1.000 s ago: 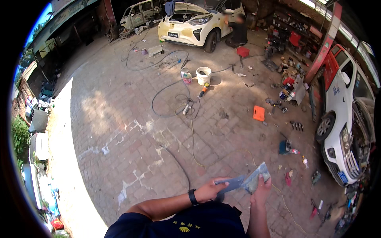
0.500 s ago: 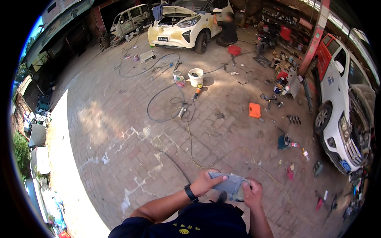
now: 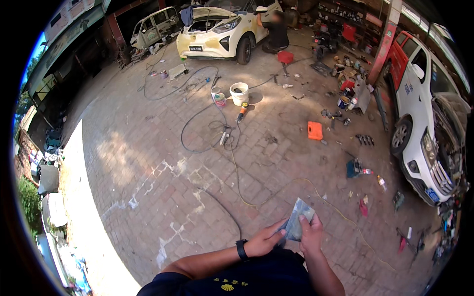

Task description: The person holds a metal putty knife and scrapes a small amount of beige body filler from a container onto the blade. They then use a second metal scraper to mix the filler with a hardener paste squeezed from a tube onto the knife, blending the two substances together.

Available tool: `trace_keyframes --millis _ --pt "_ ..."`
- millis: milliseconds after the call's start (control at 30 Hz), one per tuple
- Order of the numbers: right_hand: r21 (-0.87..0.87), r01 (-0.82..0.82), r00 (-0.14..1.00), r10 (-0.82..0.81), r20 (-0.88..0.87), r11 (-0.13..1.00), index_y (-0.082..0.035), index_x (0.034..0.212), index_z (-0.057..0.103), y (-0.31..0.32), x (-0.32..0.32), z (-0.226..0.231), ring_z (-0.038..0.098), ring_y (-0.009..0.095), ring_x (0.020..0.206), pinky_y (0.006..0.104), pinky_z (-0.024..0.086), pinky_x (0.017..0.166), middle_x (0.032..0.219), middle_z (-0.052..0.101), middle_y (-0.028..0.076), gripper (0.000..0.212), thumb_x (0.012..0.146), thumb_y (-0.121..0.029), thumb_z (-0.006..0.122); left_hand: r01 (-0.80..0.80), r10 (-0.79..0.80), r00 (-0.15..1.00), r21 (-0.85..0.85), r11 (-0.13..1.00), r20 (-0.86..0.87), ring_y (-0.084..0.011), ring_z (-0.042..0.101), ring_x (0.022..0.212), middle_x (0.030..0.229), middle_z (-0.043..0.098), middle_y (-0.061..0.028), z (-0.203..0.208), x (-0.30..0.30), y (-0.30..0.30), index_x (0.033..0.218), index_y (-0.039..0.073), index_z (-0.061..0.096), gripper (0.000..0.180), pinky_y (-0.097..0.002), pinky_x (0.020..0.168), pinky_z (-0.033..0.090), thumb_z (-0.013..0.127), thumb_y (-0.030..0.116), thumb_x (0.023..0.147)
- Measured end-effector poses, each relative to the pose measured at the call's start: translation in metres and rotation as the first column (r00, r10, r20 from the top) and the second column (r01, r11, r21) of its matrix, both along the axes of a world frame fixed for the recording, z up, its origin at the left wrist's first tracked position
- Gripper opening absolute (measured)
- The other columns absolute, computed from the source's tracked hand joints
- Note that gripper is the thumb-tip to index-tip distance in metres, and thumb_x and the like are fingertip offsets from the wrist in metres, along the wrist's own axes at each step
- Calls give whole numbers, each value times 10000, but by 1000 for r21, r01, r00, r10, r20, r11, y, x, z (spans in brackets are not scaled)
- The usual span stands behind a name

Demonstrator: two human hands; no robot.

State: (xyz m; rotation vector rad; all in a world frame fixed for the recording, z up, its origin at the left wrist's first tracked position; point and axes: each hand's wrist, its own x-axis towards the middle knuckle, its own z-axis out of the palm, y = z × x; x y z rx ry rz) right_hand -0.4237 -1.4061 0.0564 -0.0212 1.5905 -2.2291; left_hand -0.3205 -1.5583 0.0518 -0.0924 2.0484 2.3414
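Observation:
In front of my body I hold a flat, grey-blue rectangular sheet (image 3: 298,220), tilted with one corner pointing up and away. It is stiff-looking and smudged paler in places; whether it is sandpaper or a spreader I cannot tell. My right hand (image 3: 311,236) grips its right side, thumb lying on the face. At the lower left edge, my left hand (image 3: 265,240) has its fingers pressed together around a darker grey part. Whether that part is a second piece is hidden by the fingers. A black band (image 3: 242,250) circles my left wrist.
On the brick paving (image 3: 163,148) lie a yellow hose (image 3: 276,194), dark hoses and an orange power tool (image 3: 242,113). A white bucket (image 3: 239,94) stands near cans. An orange case (image 3: 315,130) lies to the right. Beyond are a white-yellow car (image 3: 212,37), a crouching person (image 3: 277,34) and a white-red vehicle (image 3: 417,93).
The sheet was held nearly level across both hands; now it is tilted up in my right hand. My left hand has moved lower, to the sheet's lower edge.

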Motion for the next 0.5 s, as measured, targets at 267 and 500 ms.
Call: trace_keyframes --millis 267,500 --pt "-199 -351 918 378 121 915 7 1193 622 5 16 15 682 180 985 334 547 900 1107 709 91 221 977 -35 639 75 -262 957 764 641 126 -213 457 1407 1528 500 -114 -5 -2 -31 1570 2 387 630 -389 1151 372 607 291 1056" --pt "-540 -337 874 470 126 771 4 1220 609 16 3 -1 652 213 1079 381 513 985 1148 683 98 283 946 -68 613 -119 31 962 315 942 271 -152 641 1107 1192 686 -83 -10 -9 -28 1352 1 589 468 -300 966 511 777 165 955"
